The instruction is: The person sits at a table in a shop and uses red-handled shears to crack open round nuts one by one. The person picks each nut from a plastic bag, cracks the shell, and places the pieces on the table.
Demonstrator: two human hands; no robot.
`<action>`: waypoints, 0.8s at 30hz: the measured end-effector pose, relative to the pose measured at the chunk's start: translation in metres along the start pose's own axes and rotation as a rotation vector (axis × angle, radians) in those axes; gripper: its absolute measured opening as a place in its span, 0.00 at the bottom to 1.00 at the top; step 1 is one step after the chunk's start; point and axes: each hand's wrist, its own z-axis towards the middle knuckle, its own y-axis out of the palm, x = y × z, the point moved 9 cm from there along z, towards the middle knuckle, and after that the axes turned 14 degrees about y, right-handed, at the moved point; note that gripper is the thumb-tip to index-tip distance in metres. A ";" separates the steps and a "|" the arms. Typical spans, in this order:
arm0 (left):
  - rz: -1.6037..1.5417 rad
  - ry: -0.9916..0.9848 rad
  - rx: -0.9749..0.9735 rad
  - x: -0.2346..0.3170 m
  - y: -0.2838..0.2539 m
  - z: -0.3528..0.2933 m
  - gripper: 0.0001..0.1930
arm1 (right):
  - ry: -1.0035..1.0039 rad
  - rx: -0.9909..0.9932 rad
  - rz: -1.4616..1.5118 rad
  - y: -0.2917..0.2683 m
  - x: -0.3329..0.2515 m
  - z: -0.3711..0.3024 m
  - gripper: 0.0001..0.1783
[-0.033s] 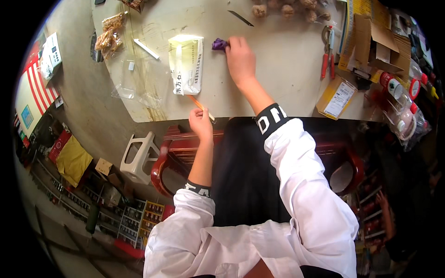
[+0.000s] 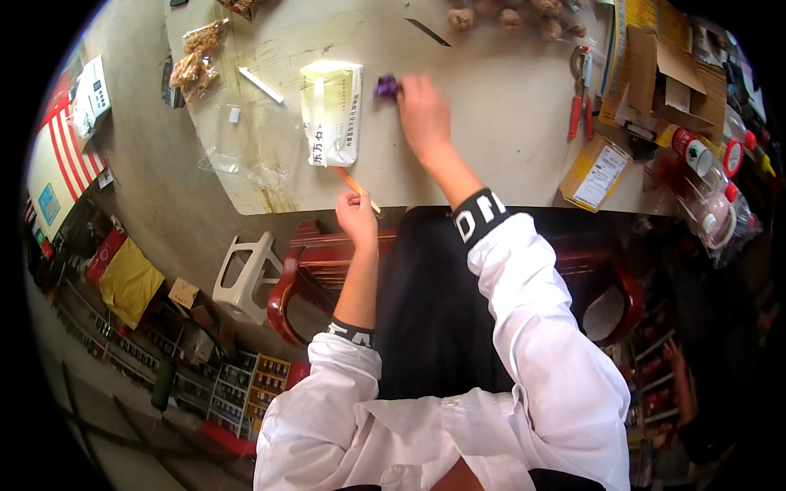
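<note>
left hand: my grip pinches an orange stick at the table's near edge.
right hand: my grip touches a purple piece mid-table; closure unclear.
open room: bare tabletop right of it.

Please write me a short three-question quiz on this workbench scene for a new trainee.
1. True or false: the left hand holds a thin orange stick.
2. What does the right hand reach? A) small purple object B) red-handled pliers C) yellow box
3. Which pale thing lies on the table between stick and purple object?

Key: 1 true; 2 A; 3 the pale packet.
</note>
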 end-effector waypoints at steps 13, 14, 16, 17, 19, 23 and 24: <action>-0.154 -0.002 -0.105 0.058 -0.048 -0.056 0.07 | 0.286 -0.117 0.095 -0.071 0.106 -0.097 0.07; -0.095 0.188 -0.052 0.067 -0.051 -0.048 0.08 | 0.335 -0.028 0.052 -0.103 0.126 -0.082 0.07; -0.039 0.288 -0.071 0.091 -0.044 -0.026 0.12 | 0.383 0.117 -0.002 -0.157 0.155 -0.054 0.06; -0.038 0.283 -0.111 0.104 -0.036 -0.011 0.16 | 0.383 0.174 -0.001 -0.172 0.164 -0.045 0.06; 0.149 0.381 -0.095 0.129 -0.029 0.021 0.22 | 0.374 0.229 -0.025 -0.162 0.171 -0.045 0.06; 0.338 0.469 -0.074 0.163 -0.014 0.059 0.27 | 0.258 0.250 -0.092 -0.079 0.133 -0.098 0.09; 0.380 0.457 -0.079 0.162 -0.012 0.063 0.25 | 0.254 0.166 -0.111 -0.053 0.115 -0.116 0.10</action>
